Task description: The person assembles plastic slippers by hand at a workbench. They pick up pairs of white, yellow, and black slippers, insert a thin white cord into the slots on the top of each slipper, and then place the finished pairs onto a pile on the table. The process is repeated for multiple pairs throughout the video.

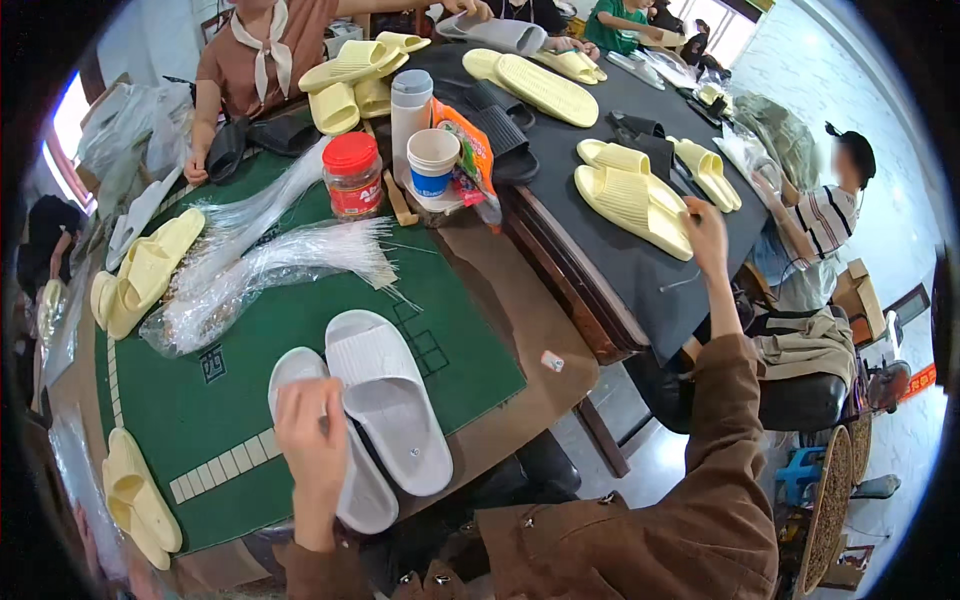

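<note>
Our left hand (pixel 311 430) is curled, forearm rising steeply, over the pale grey slides (pixel 397 410) at the green mat's (pixel 465 345) near edge; we cannot tell whether it grips. Our right hand (pixel 706 232), arm outstretched, bends loosely at the yellow slides (pixel 618 195), contact unclear.
</note>
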Demonstrator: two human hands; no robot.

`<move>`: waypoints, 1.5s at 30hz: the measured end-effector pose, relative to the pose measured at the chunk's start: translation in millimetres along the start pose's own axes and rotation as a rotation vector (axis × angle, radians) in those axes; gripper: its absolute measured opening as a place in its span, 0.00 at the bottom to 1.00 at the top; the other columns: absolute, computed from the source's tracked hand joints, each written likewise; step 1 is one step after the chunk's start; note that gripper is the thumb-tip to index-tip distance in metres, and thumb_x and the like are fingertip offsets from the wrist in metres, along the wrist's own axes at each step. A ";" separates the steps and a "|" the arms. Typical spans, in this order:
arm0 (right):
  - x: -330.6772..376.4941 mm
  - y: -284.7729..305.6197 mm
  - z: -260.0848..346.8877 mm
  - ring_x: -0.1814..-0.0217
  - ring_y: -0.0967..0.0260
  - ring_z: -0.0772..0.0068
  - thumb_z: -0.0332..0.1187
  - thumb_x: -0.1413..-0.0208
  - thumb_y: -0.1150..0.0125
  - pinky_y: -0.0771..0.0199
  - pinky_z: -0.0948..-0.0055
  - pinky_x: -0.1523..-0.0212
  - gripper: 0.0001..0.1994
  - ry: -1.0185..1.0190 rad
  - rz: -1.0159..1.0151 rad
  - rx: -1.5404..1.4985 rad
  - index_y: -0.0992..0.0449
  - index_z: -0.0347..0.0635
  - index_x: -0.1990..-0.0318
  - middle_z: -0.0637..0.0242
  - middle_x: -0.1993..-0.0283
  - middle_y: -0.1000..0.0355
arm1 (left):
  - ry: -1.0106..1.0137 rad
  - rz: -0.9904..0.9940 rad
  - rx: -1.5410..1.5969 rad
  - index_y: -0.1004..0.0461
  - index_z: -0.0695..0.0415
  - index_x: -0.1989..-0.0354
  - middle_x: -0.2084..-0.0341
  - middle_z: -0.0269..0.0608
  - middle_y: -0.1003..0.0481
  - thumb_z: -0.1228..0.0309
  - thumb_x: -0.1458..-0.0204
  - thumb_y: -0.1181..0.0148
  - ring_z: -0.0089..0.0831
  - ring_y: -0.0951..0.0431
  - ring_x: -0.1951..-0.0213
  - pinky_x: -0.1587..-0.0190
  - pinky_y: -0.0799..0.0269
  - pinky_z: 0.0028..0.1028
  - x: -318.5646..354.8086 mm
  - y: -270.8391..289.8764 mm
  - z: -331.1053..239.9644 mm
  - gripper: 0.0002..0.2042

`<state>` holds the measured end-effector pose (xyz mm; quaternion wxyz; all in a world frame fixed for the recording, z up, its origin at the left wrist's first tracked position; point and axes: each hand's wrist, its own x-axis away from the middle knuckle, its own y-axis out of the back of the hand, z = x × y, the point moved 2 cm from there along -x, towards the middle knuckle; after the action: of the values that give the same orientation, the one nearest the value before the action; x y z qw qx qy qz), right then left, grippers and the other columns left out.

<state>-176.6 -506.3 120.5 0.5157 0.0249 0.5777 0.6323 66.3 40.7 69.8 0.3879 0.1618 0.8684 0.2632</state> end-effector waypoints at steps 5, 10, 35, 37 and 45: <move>-41.2 -65.0 14.7 0.42 0.33 0.58 0.39 0.49 0.40 0.33 0.63 0.44 0.24 0.100 0.154 0.105 0.29 0.47 0.43 0.62 0.45 0.31 | 0.179 0.147 -0.175 0.25 0.59 0.56 0.61 0.49 0.32 0.80 0.54 0.40 0.45 0.31 0.57 0.54 0.34 0.38 58.9 16.4 -20.5 0.15; -68.9 -111.6 -32.5 0.46 0.30 0.53 0.29 0.43 0.57 0.32 0.60 0.47 0.21 0.144 0.091 0.248 0.30 0.53 0.42 0.55 0.47 0.28 | 0.301 0.218 -0.184 0.28 0.53 0.44 0.51 0.56 0.36 0.75 0.52 0.38 0.53 0.37 0.46 0.42 0.41 0.43 74.9 1.8 -26.6 0.23; 229.8 -36.6 324.6 0.60 0.23 0.58 0.30 0.55 0.31 0.25 0.64 0.59 0.18 0.244 0.994 -0.292 0.25 0.28 0.59 0.50 0.62 0.23 | 0.711 -0.074 -0.704 0.31 0.56 0.42 0.41 0.60 0.38 0.79 0.47 0.52 0.55 0.37 0.40 0.40 0.39 0.37 168.1 279.0 284.2 0.22; 248.2 -65.6 349.3 0.68 0.25 0.60 0.31 0.56 0.36 0.24 0.66 0.69 0.14 0.232 0.975 -0.489 0.27 0.26 0.66 0.50 0.69 0.27 | 0.754 -0.068 -0.879 0.31 0.53 0.41 0.38 0.64 0.42 0.78 0.47 0.52 0.56 0.40 0.37 0.38 0.40 0.38 183.4 321.1 311.7 0.23; 269.6 -102.4 387.6 0.64 0.28 0.52 0.34 0.50 0.35 0.28 0.63 0.63 0.20 0.203 0.916 -0.711 0.31 0.26 0.56 0.48 0.62 0.29 | 0.421 -0.314 -0.784 0.30 0.58 0.43 0.35 0.59 0.44 0.78 0.47 0.51 0.53 0.40 0.36 0.36 0.45 0.42 122.6 217.8 196.8 0.20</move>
<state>4.5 -70.0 19.3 0.1090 0.0369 0.3070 0.9447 153.0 341.6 14.3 0.2703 -0.1869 0.7773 0.5364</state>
